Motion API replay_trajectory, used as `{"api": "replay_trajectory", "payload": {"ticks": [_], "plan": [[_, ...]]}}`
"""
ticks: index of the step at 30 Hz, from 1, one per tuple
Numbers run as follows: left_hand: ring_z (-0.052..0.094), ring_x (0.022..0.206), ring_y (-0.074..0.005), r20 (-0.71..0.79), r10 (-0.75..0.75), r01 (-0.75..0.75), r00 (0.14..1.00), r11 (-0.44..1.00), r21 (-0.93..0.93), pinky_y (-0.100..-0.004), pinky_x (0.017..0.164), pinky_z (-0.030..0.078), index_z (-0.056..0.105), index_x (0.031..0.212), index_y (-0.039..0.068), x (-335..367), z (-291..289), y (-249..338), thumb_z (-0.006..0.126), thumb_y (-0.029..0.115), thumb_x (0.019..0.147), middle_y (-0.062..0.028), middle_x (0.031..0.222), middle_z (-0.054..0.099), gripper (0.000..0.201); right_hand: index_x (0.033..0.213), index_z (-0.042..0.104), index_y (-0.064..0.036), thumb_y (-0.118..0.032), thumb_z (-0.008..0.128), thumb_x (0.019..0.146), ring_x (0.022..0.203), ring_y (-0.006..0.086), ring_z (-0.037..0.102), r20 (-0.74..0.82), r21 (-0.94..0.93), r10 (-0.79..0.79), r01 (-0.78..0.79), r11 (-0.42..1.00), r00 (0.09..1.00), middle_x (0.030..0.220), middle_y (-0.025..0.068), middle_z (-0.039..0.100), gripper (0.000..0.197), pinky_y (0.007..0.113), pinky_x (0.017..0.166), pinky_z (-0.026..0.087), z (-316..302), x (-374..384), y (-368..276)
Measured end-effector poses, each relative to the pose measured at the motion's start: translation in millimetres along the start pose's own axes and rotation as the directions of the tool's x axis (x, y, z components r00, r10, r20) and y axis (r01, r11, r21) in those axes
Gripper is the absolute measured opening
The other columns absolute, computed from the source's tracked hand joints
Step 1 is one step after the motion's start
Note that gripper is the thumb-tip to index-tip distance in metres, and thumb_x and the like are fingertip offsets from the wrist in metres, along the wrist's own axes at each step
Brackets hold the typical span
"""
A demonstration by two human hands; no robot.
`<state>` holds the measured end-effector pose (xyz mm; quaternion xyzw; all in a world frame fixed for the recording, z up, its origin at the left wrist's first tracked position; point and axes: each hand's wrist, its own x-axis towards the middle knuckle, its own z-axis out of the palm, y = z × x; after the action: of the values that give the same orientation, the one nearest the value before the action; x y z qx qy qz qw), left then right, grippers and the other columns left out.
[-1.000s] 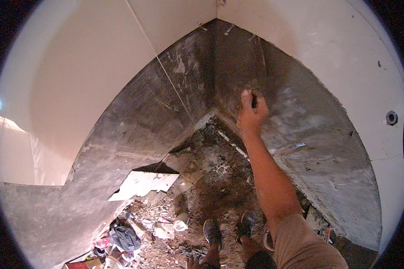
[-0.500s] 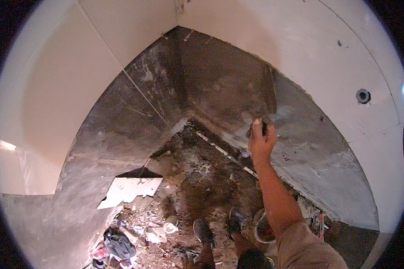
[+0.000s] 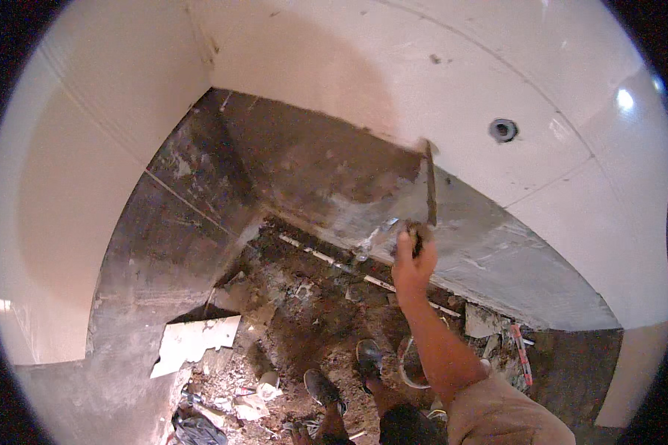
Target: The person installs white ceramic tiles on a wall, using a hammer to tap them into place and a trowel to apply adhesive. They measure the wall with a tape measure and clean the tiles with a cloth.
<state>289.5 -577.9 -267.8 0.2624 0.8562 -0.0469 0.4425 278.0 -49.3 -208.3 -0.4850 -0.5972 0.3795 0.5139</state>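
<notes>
My right hand (image 3: 414, 271) reaches up toward the lower wall, its fingers closed round the dark, mortar-caked grip of what looks like a plastering trowel. A long dark strip (image 3: 431, 185), apparently the tool's blade seen nearly edge-on, rises above the fist and crosses the top border of the grey coating. Darker, wet-looking plaster (image 3: 326, 152) spreads over the wall to the left of it. At the bottom edge, beside my leg, my left hand (image 3: 301, 433) shows only in part; its fingers are too dim to read.
A pale, jagged board (image 3: 194, 343) leans at the left wall. Rubble and a dark bag (image 3: 199, 428) lie below it. A bucket (image 3: 412, 363) stands beside my right foot. White pipe (image 3: 315, 254) runs along the wall base; a red level-like bar (image 3: 522, 356) leans at right.
The view has swung to the right. My right hand and the tool have moved rightward along the wall, and the dark strip now reaches past the coating's upper border onto the white wall.
</notes>
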Motion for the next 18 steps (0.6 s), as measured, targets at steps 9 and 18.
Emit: {"api": "replay_trajectory", "payload": {"ticks": [9, 18], "plan": [[0.050, 0.108, -0.0381, -0.059, -0.061, 0.059, 0.996, 0.997, -0.041, -0.0554, 0.087, 0.040, 0.064, 0.113, 0.002, -29.3, -21.4, -15.4, 0.069, 0.025, 0.088, -0.0181, 0.113, 0.057, 0.034, 0.116, 0.060, -0.0016, -0.021, 0.069, 0.092, 0.082, 0.0284, 0.058, 0.269, -0.506, -0.022, 0.161, 0.847, 0.963, 0.091, 0.0133, 0.062, 0.032, 0.041, 0.075, 0.048, -180.6, -80.9, -57.7], [0.060, 0.089, -0.0397, -0.559, -0.076, -0.052, 0.826, 0.977, -0.209, -0.0481, 0.078, 0.049, 0.065, 0.099, -0.004, -42.5, -47.7, -116.8, 0.070, 0.016, 0.087, -0.0209, 0.092, 0.064, 0.025, 0.110, 0.062, -0.0002, -0.024, 0.063, 0.097, 0.088, 0.0468, 0.064, 0.269, -0.545, 0.098, 0.068, 0.836, 0.958, 0.097, 0.0255, 0.066, 0.028, 0.052, 0.076, 0.050, -271.9, -75.1, -179.5]]}}
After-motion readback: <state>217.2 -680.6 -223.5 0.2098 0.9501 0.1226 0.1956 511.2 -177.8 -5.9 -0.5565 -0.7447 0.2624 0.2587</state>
